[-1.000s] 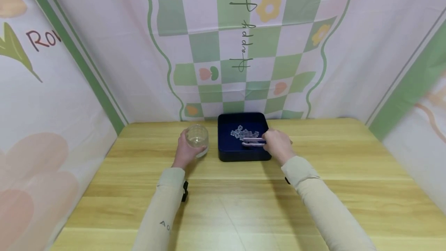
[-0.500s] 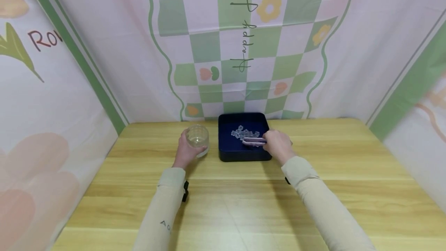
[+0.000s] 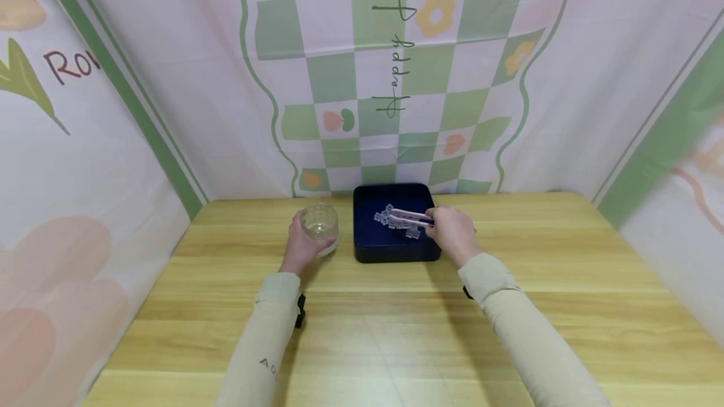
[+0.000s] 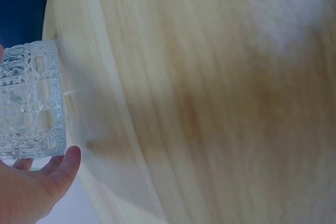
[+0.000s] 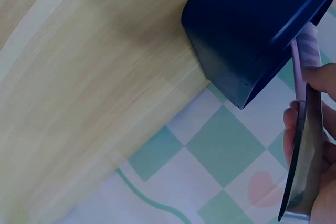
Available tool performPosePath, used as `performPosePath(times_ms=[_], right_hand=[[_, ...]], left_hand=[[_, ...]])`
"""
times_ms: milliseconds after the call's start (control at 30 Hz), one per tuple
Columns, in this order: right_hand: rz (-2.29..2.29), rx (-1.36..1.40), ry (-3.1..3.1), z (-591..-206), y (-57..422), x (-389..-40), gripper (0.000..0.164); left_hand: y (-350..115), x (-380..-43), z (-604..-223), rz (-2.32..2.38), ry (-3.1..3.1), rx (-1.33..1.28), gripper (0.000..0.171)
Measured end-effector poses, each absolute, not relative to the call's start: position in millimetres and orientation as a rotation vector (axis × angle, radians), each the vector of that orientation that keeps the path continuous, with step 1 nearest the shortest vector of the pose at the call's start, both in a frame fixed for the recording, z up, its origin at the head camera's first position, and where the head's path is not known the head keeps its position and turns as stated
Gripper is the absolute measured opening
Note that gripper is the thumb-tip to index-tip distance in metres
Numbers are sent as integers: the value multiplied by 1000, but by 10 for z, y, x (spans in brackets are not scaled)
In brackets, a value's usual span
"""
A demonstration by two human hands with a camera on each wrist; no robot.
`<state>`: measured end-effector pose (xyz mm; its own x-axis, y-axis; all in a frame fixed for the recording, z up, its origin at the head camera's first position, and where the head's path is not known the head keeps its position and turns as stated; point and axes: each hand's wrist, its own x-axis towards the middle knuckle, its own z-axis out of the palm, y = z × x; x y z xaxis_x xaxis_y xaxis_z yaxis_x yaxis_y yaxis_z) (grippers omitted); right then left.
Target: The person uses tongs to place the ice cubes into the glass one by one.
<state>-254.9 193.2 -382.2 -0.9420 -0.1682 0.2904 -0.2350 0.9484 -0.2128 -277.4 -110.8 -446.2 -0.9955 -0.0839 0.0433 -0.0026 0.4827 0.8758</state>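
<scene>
My left hand (image 3: pixel 304 245) grips a clear drinking glass (image 3: pixel 320 215), thumb on the near side and fingers round the far left. In the left wrist view the glass (image 4: pixel 31 100) shows a cut, patterned wall. My right hand (image 3: pixel 454 235) holds metal tongs (image 3: pixel 413 217) with lilac tips, pinched between thumb and fingers. The tips reach over a dark blue tray (image 3: pixel 396 254), right at a cluster of small clear cubes (image 3: pixel 383 216). The right wrist view shows the tongs' metal handle (image 5: pixel 307 156) along the fingers; the tips are hidden by the tray wall (image 5: pixel 231 72).
The tray stands at the back of a wooden table (image 3: pixel 362 331), to the right of the glass. Behind the table's far edge hangs a checked cloth backdrop (image 3: pixel 379 137). Cloth walls also flank the left and right sides.
The tongs' tips have shifted toward the back of the tray, and the tongs now slant. Several cubes near the tray's front right show more plainly. The left hand and glass have stayed still.
</scene>
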Motion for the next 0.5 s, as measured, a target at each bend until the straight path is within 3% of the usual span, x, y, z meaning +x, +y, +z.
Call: performPosePath(times_ms=[500], right_hand=[[362,297,-2762,-3773,1873,-2524,26]], left_hand=[[-1105,-2759,-4465,-1556,-2620,78,97]])
